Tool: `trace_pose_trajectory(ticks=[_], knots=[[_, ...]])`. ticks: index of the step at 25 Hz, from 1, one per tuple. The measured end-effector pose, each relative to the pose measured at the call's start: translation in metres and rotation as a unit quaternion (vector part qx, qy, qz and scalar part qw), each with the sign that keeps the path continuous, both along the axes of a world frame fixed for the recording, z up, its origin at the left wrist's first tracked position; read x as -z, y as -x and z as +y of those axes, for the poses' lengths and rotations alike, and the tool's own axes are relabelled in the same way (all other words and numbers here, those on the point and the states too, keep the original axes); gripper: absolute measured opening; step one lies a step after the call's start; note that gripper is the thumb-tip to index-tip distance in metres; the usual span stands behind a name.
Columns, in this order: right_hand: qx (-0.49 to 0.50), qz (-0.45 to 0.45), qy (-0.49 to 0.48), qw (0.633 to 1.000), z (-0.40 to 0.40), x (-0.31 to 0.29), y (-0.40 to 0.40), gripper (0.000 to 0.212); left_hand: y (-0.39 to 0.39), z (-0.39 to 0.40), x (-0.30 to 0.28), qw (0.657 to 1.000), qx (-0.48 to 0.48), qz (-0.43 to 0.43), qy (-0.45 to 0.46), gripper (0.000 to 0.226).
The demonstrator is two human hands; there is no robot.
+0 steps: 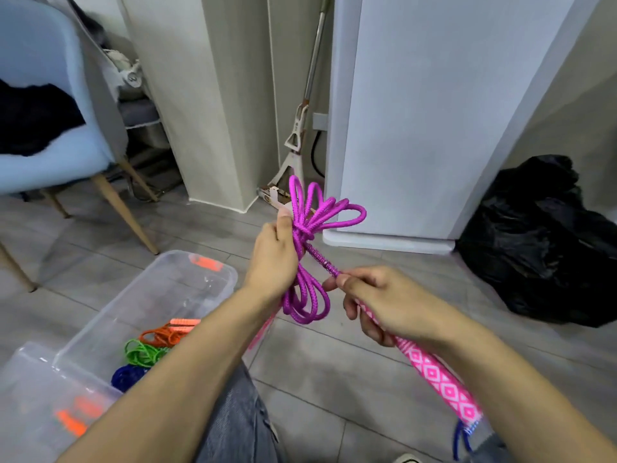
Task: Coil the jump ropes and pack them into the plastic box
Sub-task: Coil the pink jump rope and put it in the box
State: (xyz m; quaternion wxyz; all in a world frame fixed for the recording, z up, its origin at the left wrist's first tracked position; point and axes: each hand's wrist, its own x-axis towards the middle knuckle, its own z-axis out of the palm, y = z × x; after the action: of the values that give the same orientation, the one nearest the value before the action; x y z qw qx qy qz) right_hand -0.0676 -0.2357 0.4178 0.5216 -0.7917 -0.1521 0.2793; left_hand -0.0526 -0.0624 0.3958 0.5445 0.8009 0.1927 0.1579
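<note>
While the left hand (272, 259) clenches the bundled purple braided jump rope (305, 248), its loops fan upward. Right hand (384, 304) grips the pink diamond-patterned handle (437, 375), slanting down-right, beside the clear plastic box (160, 295).

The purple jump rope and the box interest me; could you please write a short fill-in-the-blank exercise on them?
1. The left hand grips the bundled ____ rope.
2. The right hand holds a handle patterned pink and ____.
3. The plastic box stands on the ____.
4. Inside lie orange, green and ____ ropes.

Missing: purple; white; floor; blue
</note>
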Motion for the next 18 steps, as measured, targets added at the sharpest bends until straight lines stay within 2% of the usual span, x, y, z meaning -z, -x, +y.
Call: trace_pose_trajectory(ticks=[3,6,9,12,15,18], knots=[[-0.036,-0.011,0.005,0.999,-0.021,-0.024,0.018,0.022,0.004,-0.004,0.003,0.993,0.112,0.014,0.027,0.053],[-0.065,0.007,-0.009,0.998,-0.045,-0.04,0.029,0.046,0.006,-0.011,0.003,0.975,0.157,0.048,0.147,0.034],[0.032,-0.01,-0.1,0.994,-0.066,-0.043,0.021,0.049,0.007,-0.009,-0.004,0.944,0.172,0.062,0.274,0.025],[0.148,-0.094,-0.167,0.97,-0.059,-0.033,0.011,0.045,0.007,-0.011,-0.006,0.919,0.174,0.056,0.349,0.028],[0.17,-0.192,-0.172,0.951,-0.04,-0.016,0.011,0.042,0.007,-0.015,-0.005,0.885,0.192,0.053,0.421,0.03],[0.222,-0.223,-0.208,0.926,-0.024,-0.007,0.011,0.032,0.011,-0.021,-0.011,0.844,0.227,0.05,0.483,0.027]])
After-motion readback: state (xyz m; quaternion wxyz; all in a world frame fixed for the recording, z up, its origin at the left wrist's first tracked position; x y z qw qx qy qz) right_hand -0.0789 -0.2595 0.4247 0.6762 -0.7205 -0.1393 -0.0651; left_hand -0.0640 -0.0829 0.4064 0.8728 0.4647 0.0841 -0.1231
